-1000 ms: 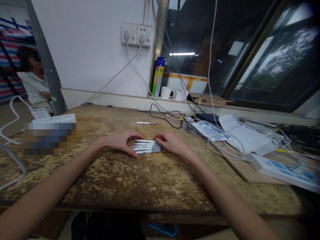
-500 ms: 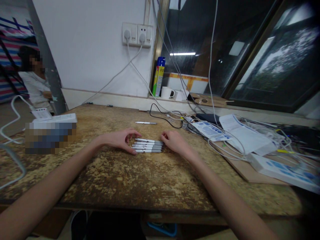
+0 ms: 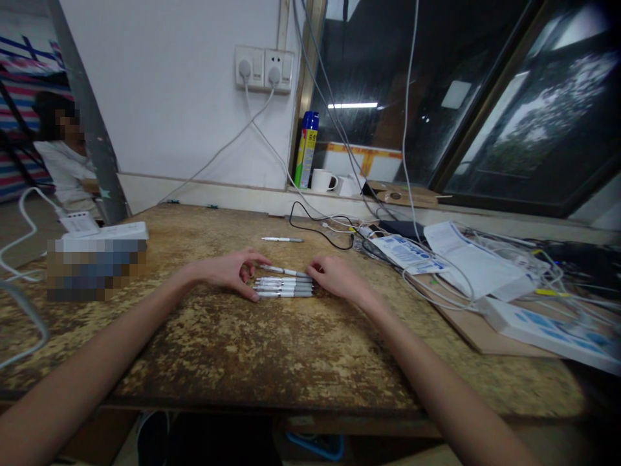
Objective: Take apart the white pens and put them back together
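Note:
Several white-and-grey pens (image 3: 284, 285) lie side by side in a row on the worn wooden table (image 3: 233, 362). At the far side of the row, one pen (image 3: 281, 270) is slanted, its left end farther from the others. My left hand (image 3: 233, 273) curves around the left ends, thumb and fingers apart, the thumb near the nearest pen and the fingertips close to the slanted pen. With curled fingers, my right hand (image 3: 334, 277) closes at the slanted pen's right end. Farther back, a single pen (image 3: 282, 239) lies apart.
Papers (image 3: 460, 259), tangled white cables and a white box (image 3: 548, 333) crowd the right side. A power strip (image 3: 107, 234) sits at the left. On the sill stand a spray can (image 3: 307, 150) and a white mug (image 3: 323, 180). A person (image 3: 65, 162) sits at far left.
The far pen of the row has tilted, its left end shifting away from the other pens. My right hand has moved slightly left; the left hand keeps nearly the same place.

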Motion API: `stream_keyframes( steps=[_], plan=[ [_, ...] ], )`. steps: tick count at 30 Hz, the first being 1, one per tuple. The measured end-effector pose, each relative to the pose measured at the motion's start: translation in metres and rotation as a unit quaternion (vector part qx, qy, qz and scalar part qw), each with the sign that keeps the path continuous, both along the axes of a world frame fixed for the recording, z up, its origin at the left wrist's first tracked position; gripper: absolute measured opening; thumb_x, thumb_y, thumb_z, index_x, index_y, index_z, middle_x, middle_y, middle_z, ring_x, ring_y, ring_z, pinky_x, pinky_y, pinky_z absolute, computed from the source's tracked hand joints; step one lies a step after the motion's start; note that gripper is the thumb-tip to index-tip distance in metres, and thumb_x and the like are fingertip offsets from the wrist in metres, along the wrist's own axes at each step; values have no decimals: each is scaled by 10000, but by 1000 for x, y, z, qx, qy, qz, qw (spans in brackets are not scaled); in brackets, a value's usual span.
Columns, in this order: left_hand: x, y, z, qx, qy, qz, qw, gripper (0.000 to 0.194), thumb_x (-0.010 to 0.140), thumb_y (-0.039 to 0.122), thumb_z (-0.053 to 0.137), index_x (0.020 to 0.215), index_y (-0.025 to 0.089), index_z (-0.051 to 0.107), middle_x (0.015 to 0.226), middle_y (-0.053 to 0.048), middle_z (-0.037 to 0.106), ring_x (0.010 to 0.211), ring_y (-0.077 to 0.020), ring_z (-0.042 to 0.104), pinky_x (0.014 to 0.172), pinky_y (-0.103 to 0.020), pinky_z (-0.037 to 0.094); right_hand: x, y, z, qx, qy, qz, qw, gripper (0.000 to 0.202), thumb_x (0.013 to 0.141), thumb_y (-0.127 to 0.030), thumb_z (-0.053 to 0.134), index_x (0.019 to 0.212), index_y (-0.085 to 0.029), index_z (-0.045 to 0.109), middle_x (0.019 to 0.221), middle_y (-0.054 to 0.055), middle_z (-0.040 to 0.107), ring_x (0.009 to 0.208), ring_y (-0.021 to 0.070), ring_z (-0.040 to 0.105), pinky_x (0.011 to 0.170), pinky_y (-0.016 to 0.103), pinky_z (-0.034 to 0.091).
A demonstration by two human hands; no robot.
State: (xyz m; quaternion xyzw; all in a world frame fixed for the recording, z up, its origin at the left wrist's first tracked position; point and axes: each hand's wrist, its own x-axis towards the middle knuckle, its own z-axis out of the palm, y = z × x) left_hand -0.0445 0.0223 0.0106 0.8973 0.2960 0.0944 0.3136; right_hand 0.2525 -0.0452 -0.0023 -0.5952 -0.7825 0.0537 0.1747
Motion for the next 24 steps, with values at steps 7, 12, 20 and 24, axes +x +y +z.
stream_keyframes(
  steps=[7,12,20,24],
  plan=[
    [0,1,-2,-54,8,21,998,951,659,487,917,1486,239,519,1118,-77,635,877,-199,635,753,-298,517,0,1,-1,-7,18,29,999,291,1017,-287,506,883,-161,732,920,93,765,815,196,658,698,272,382],
    [2,-3,3,-47,25,22,998,923,676,497,894,1473,210,528,1076,-64,646,861,-191,615,744,-288,475,-1,1,0,-23,18,30,999,315,1024,-288,495,882,-145,737,913,96,766,805,182,661,700,255,386],
    [4,-8,12,12,49,8,999,823,705,532,854,1411,199,596,1027,-44,606,851,-193,530,706,-281,401,-2,-1,1,-16,18,15,1000,297,1012,-266,500,875,-144,734,925,101,768,804,184,657,694,260,372],
    [4,-9,12,24,49,0,998,792,732,520,833,1416,206,588,1152,-66,638,911,-201,539,747,-285,403,-2,-2,3,-12,19,19,1000,307,1015,-274,497,867,-147,734,929,103,771,814,193,660,695,267,369]
  ],
)
